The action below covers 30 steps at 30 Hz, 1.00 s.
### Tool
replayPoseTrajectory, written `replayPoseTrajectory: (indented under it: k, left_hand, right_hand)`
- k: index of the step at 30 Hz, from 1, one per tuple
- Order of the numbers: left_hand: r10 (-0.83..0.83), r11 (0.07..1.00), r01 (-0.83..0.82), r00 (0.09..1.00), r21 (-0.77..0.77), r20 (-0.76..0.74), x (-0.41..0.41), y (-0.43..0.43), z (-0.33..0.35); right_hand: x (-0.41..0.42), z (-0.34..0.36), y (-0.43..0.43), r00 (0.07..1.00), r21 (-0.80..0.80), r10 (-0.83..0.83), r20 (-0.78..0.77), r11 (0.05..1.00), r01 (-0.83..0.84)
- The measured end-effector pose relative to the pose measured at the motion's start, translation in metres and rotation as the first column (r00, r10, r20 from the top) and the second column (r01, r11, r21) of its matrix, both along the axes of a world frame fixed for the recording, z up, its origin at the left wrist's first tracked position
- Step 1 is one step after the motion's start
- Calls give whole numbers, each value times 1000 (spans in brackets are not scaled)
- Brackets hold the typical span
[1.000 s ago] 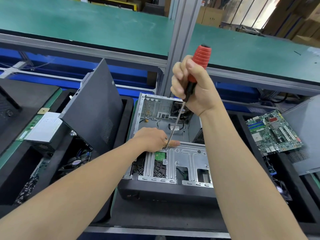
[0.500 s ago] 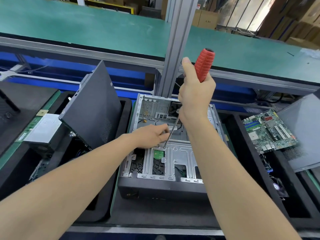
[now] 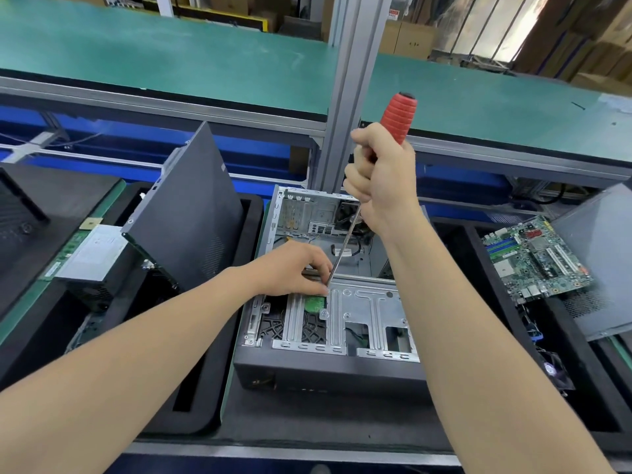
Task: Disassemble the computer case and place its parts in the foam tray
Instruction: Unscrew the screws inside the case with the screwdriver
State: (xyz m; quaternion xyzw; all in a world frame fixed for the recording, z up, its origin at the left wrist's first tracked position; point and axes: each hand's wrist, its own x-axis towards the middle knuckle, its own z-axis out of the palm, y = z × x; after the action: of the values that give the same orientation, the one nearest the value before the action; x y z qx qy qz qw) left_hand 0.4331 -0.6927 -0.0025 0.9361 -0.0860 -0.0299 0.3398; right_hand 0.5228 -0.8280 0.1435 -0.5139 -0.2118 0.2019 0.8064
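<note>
1 computer case (image 3: 328, 336), open, lying centre on the bench, silver drive cage up. 1 screwdriver (image 3: 398, 118), red handle fisted in right hand (image 3: 383, 186), tip on cage. Left hand (image 3: 294, 268) fingers pinched beside tip. 1 side panel (image 3: 191, 213) leaning left in foam tray (image 3: 239, 336); 1 motherboard (image 3: 537, 258) right.

Green-matted upper shelf (image 3: 171, 53) w/ grey alu frame, upright post (image 3: 345, 97) at centre. Blue panel (image 3: 205, 145) below. Cardboard boxes (image 3: 410, 39) behind; daylight top right.
</note>
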Motion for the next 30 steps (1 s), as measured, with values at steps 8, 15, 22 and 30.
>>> replayPoseTrajectory:
  k: [8,15,22,30]
  left_hand:
    - [-60,958,63,998,281,-20,-8,-12,1]
    - [0,936,9,1000,352,-26,-5,-16,-4]
    - [132,982,-134,991,135,29,-3,-16,3]
    - [270,953,-253,959,-166,88,16,-72,12]
  right_hand:
    - [12,3,6,960,-17,282,9,959,-281]
    - [9,19,7,952,9,305,31,952,-305]
    - [13,23,-9,971,-126,170,171,981,-149]
    - [24,3,-35,834,-654,147,532,696,295]
